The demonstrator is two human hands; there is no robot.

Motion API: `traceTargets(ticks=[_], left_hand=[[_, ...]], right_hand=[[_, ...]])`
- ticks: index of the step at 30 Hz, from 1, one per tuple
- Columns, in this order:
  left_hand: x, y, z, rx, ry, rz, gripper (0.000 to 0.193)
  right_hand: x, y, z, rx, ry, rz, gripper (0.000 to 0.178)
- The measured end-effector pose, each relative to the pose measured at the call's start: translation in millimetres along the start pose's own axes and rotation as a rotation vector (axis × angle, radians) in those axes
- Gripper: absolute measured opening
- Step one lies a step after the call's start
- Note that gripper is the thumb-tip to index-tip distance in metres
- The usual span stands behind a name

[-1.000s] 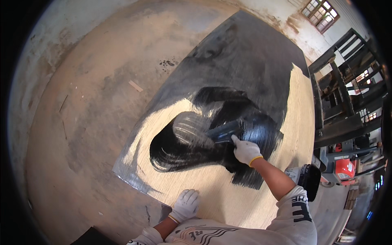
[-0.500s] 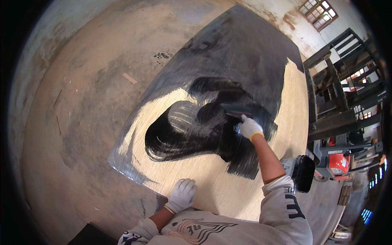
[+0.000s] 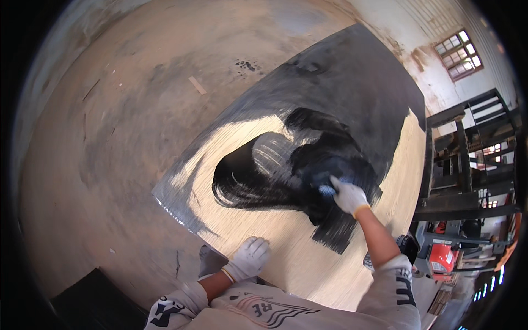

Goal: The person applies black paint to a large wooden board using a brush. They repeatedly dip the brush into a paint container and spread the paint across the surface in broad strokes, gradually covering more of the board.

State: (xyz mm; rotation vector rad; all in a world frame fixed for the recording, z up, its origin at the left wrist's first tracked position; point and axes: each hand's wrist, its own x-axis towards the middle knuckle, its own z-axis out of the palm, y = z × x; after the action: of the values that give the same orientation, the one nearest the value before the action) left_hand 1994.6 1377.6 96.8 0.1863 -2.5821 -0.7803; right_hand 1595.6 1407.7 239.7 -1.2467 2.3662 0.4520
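Note:
A large panel [image 3: 286, 253] of pale streaked wood grain lies in front of me, its far part coated dark grey-black. Wet black paint [image 3: 247, 181] spreads over its middle in broad, streaked swathes. My right hand [image 3: 350, 198], in a white glove with a yellow cuff, is closed round a wide brush-like tool [image 3: 325, 177]. The tool's dark head blends into the wet paint and is blurred. White-gloved too, my left hand [image 3: 248, 258] rests open on the panel's near edge, fingers laid flat and holding nothing.
Beside my right forearm is a black-smeared container [image 3: 408, 246], partly hidden. Dark metal framework [image 3: 462, 159] and a red-and-grey machine [image 3: 441, 258] stand at the right. A wood scrap [image 3: 197, 85] lies on the concrete floor [image 3: 126, 143]; a black sheet [image 3: 99, 300] lies at lower left.
The view has shifted, so the panel appears lower and farther right. My right hand has swept the tool slightly nearer to me, leaving fuller black around it. My left hand stays at the edge.

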Motion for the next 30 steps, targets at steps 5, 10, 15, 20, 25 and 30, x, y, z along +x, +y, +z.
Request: traceTargets(ticks=[5, 10, 15, 20, 25, 30], left_hand=[[4.8, -2.5, -10.5, 0.032, 0.005, 0.037, 0.038], [-5.0, -1.9, -3.5, 0.005, 0.041, -0.023, 0.039], [-2.9, -0.6, 0.5, 0.03, 0.065, 0.037, 0.041], [-15.9, -7.2, 18.4, 0.055, 0.095, -0.013, 0.04], [-15.9, -8.5, 23.8, 0.02, 0.126, 0.005, 0.035], [-15.9, -10.5, 14.2, 0.008, 0.079, 0.017, 0.033]], right_hand=[[112.8, -103.4, -56.5, 0.084, 0.071, -0.174, 0.05], [95.0, -200.7, -41.0, -0.036, -0.028, -0.244, 0.069], [151.4, -154.5, -66.6, 0.062, 0.082, -0.08, 0.058], [101.6, -212.5, -75.5, -0.106, -0.015, -0.227, 0.064], [145.3, -190.8, -82.0, 0.002, 0.021, -0.157, 0.06], [86.4, -196.0, -63.1, -0.031, -0.046, -0.162, 0.066]])
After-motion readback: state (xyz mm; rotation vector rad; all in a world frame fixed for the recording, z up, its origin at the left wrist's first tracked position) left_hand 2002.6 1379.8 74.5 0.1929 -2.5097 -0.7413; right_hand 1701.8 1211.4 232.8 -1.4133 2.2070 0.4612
